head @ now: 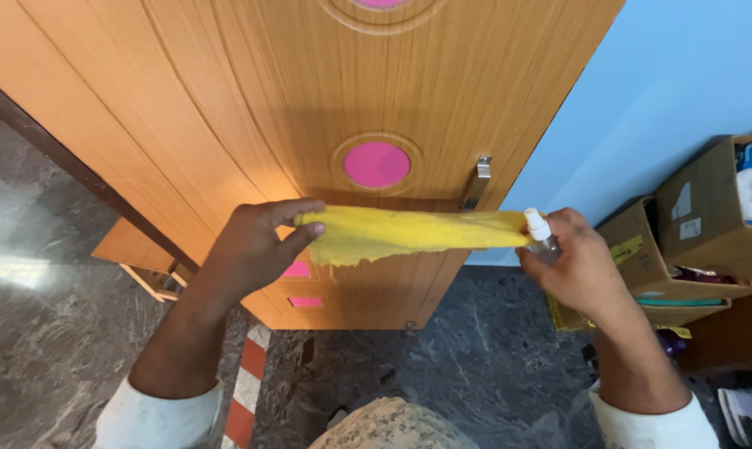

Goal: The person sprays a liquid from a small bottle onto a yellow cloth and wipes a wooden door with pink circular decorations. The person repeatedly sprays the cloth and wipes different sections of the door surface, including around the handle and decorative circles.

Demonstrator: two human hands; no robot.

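So your left hand (255,241) and right hand (575,264) pinch the yellow cloth (392,233) taut mid-frame, the right also gripping a spray bottle (540,231), door (309,100) unwiped.

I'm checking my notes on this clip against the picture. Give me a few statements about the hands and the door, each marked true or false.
1. Both hands stretch a yellow cloth between them. True.
2. The right hand also holds a small spray bottle with a white top. True.
3. The left hand grips the door handle. False: it pinches one end of the cloth; the metal handle is untouched.
4. The wooden door has blue round insets. False: they are pink.
5. Cardboard boxes stand at the right. True.
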